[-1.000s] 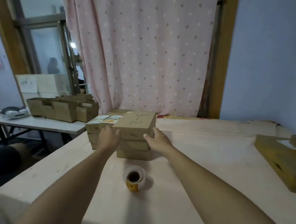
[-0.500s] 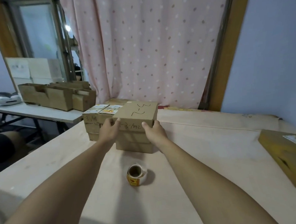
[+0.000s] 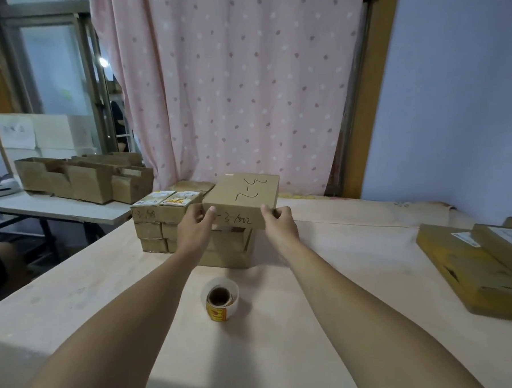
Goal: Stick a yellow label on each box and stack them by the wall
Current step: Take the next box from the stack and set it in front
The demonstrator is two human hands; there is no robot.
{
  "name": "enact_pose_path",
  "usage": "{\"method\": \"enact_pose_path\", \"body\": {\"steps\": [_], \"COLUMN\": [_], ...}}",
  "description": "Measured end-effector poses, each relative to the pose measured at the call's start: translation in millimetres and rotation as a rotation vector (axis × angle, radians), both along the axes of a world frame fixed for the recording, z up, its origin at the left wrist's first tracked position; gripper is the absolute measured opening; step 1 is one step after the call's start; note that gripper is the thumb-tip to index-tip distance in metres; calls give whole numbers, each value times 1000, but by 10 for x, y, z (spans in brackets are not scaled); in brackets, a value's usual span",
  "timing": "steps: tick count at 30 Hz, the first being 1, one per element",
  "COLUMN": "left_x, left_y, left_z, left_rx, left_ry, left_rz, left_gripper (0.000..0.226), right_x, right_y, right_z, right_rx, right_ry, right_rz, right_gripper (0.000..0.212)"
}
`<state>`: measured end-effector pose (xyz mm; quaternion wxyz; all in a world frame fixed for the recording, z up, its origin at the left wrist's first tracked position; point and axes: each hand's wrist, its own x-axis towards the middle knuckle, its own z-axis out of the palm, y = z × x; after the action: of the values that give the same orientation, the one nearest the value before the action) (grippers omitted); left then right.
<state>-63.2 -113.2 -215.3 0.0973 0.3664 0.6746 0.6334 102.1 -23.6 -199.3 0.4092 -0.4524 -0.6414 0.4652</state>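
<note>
Gripping the top cardboard box point(image 3: 243, 194) at its near corners, the left hand point(image 3: 195, 228) and right hand point(image 3: 281, 223) are both clamped on it, thumbs over its top edge.

Change noted: one second ago this box lay flat on the stack of boxes point(image 3: 226, 250) directly below the hands. It is now raised clear of that stack, with a shadowed gap under its near edge. Its top face shows handwritten marks only and no yellow label.

Just left of the left hand, the neighbouring stack point(image 3: 154, 228) already carries yellow labels point(image 3: 176, 198) on top. The label roll point(image 3: 221, 298) stands untouched on the desk point(image 3: 357, 277), nearer the person than the hands and between the forearms.

Assessment: the lifted box is being pulled for labelling. That step is not yet begun, and the boxes beneath appear to remain outstanding.
</note>
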Motion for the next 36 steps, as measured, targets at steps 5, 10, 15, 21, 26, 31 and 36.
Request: {"method": "enact_pose_path", "body": {"steps": [5, 10, 15, 21, 26, 31, 36], "left_x": [422, 657, 985, 1261, 1516, 1486, 1325], "left_y": [0, 90, 205, 313, 253, 290, 339], "left_z": [-12, -46, -23, -185, -404, -569, -585], "left_rx": [28, -80, -52, -194, -478, -490, -433], "left_ry": [11, -22, -135, -215, -177, -169, -148], "left_rz": [-107, -178, -118, -194, -438, -392, -298], "left_gripper": [19, 31, 31, 38, 28, 28, 17], "right_x": [404, 1060, 1785, 2376, 2543, 2498, 2407], "right_y": [-1, 5, -13, -6, 19, 106, 419], "right_z": [4, -46, -182, -395, -516, -608, -871], "right_rx": [-211, -223, -255, -295, -336, -285, -247], "right_ry": [272, 375, 379, 352, 316, 165, -21], "right_rz": [-80, -150, -266, -367, -342, -347, -274], "right_gripper": [30, 21, 16, 19, 41, 62, 51]}}
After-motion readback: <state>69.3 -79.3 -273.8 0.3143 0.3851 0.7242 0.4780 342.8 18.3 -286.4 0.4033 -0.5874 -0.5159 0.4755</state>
